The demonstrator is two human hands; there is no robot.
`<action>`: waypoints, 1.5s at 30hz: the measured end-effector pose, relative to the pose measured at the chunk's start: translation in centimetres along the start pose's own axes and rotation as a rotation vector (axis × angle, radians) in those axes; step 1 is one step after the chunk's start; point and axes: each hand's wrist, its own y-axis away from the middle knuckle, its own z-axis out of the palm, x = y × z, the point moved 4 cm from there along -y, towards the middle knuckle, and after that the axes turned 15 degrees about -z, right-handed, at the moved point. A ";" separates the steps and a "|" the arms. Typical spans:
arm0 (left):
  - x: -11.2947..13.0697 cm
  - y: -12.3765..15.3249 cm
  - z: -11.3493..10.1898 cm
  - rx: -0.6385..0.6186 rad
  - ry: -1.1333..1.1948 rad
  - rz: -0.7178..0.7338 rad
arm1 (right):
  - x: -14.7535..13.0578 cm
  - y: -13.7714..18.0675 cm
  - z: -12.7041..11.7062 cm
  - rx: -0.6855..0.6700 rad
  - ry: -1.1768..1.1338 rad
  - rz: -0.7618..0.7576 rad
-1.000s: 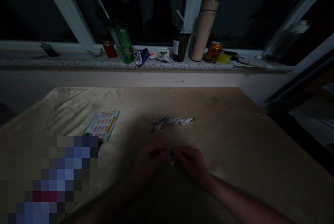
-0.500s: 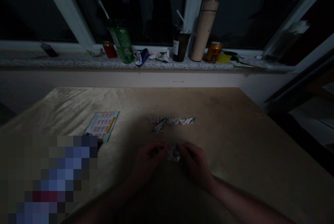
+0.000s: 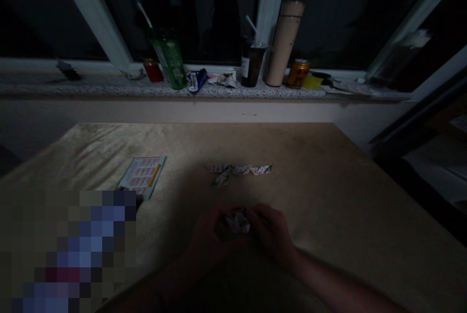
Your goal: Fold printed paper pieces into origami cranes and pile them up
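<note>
Low over the near middle of the table (image 3: 310, 182) is a small folded piece of printed paper (image 3: 239, 223), held between my two hands. My left hand (image 3: 206, 237) curls round its left side, with the thumb below and the fingers above. On the right edge, the fingertips of my right hand (image 3: 273, 230) pinch it. Beyond my hands lies a row of folded paper strips (image 3: 242, 170) in the same printed paper, one piece slanting towards me. The light is dim, so the folds are hard to make out.
To the left lies a printed sheet or booklet (image 3: 144, 174), beside a pixelated blurred area. Along the granite windowsill (image 3: 219, 92) stand a green bottle (image 3: 173, 62), a dark cup with a straw (image 3: 251, 65), a pinkish flask (image 3: 285, 43) and an orange can (image 3: 299, 74).
My left hand has shifted from a fingertip pinch to a wider curl round the folded paper. The paper has come slightly nearer to me; the strips stay put.
</note>
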 end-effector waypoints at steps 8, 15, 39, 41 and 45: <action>0.0 -0.1 -0.2 0.063 0.112 -0.128 | 0.0 -0.2 0.0 0.017 0.003 0.074; 0.5 -0.6 -0.7 0.091 0.305 -0.222 | 0.3 -0.2 0.1 0.071 -0.038 0.110; 0.7 -1.0 -0.8 -0.008 0.364 -0.260 | 0.0 -0.6 0.9 -0.134 -0.343 0.150; 0.6 -1.1 -0.8 -0.018 0.365 -0.265 | 0.0 -0.6 1.0 -0.143 -0.310 0.143; 0.5 -1.3 -0.8 -0.033 0.371 -0.295 | 0.4 -0.3 0.9 -0.112 -0.215 0.132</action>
